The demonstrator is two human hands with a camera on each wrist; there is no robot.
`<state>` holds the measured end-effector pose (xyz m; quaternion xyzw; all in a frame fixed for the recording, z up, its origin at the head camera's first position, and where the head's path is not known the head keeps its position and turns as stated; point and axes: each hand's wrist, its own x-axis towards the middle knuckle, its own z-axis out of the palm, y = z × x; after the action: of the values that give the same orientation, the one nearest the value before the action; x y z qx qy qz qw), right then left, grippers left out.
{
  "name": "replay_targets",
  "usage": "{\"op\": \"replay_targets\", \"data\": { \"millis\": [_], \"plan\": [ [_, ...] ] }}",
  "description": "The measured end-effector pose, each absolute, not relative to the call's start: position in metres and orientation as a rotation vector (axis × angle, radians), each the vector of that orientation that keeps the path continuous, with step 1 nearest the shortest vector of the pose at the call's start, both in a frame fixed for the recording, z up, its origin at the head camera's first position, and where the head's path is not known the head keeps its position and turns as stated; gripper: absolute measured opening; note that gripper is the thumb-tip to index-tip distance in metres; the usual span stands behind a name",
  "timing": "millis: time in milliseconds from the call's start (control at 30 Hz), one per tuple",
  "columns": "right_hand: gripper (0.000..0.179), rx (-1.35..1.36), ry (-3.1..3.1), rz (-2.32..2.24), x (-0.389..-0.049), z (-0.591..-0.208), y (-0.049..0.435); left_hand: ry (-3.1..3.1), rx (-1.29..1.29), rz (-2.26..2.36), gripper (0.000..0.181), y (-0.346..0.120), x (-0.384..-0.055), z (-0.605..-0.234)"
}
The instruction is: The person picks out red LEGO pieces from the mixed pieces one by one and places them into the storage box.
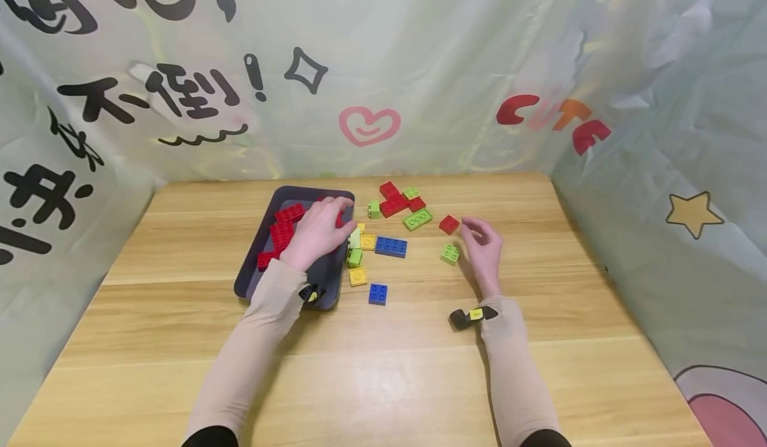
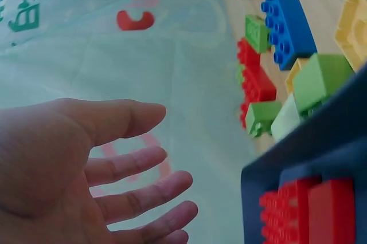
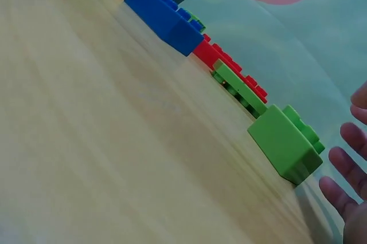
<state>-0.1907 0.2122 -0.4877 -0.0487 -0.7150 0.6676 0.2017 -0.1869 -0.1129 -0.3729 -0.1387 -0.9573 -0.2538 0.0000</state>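
Observation:
Above the dark tray (image 1: 241, 286) hangs my left hand (image 1: 320, 234), its fingers spread and holding nothing, as the left wrist view shows. Red bricks (image 1: 282, 235) lie in the tray beneath and beside it; the hand hides part of them. My right hand (image 1: 483, 250) is at the right of the loose bricks, fingertips close beside a small red brick (image 1: 449, 224); whether they touch it I cannot tell. In the right wrist view the fingers (image 3: 347, 164) look loosely extended beside a green brick (image 3: 284, 144), with nothing seen between them.
Right of the tray lie a long blue brick (image 1: 391, 247), a small blue brick (image 1: 378, 294), a yellow brick (image 1: 357, 276) and green ones. Further back is a cluster of red bricks (image 1: 393, 206) with a flat green brick (image 1: 417, 219). A printed cloth (image 1: 443, 120) stands behind the table.

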Motion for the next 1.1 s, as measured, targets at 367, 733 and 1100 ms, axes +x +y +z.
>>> {"op": "replay_targets", "data": {
  "millis": [367,733,1100],
  "plan": [
    [0.035,-0.066,-2.261,1.760,-0.181,-0.461,0.209,-3.112,-0.498,-0.853,0.050,-0.073,-0.222,-0.383],
    [0.034,-0.048,-2.184,1.799,-0.174,-0.451,0.211,-3.195,-0.423,-0.611,0.039,-0.042,-0.250,-0.395],
    [0.034,-0.076,-2.160,1.791,-0.177,-0.458,0.212,-3.264,-0.405,-0.434,0.023,-0.024,-0.268,-0.404]
  ]
}}
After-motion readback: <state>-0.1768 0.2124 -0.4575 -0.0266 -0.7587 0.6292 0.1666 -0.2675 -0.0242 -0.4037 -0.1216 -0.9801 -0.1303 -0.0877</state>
